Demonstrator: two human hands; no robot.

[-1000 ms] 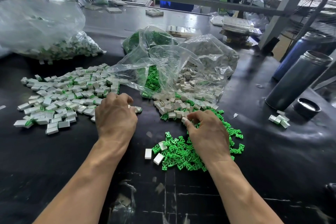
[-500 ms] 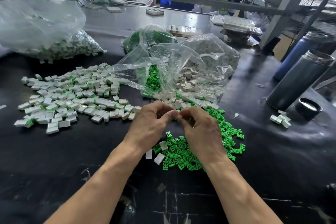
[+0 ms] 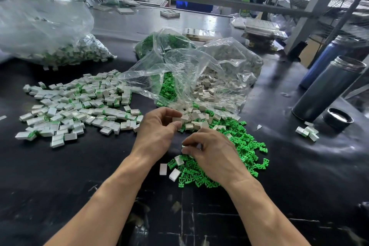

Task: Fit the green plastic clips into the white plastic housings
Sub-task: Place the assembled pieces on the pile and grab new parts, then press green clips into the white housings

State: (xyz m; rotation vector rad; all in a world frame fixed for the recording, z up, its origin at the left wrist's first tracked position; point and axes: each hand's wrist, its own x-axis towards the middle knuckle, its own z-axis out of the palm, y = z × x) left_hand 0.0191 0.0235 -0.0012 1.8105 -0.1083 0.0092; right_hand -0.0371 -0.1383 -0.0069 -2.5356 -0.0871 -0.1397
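Working at a black table [image 3: 60, 175], with both bare hands low over the parts. Pinching a white housing [image 3: 176, 120] between thumb and curled fingers of the left hand [image 3: 157, 132], right at the near edge of the loose white housings [image 3: 197, 118] spilling from a clear plastic bag [image 3: 199, 78]. Curling the fingers of the right hand [image 3: 211, 156] over the heap of green clips [image 3: 245, 146], pinching something small at the fingertips [image 3: 184, 147], too hidden to name. Lying just beside that heap, toward the left, three stray white pieces [image 3: 169, 170] on the bare tabletop. Spreading across the left of the table, a wide pile of finished housings with green showing [image 3: 75, 104], and behind it a second bag holding more of the same [image 3: 60, 46]. Standing at the right, a grey flask [image 3: 327, 88] with its black cap [image 3: 337, 119] beside it, a blue flask [image 3: 321, 62] behind, and a few assembled pieces [image 3: 307, 133] near the cap.
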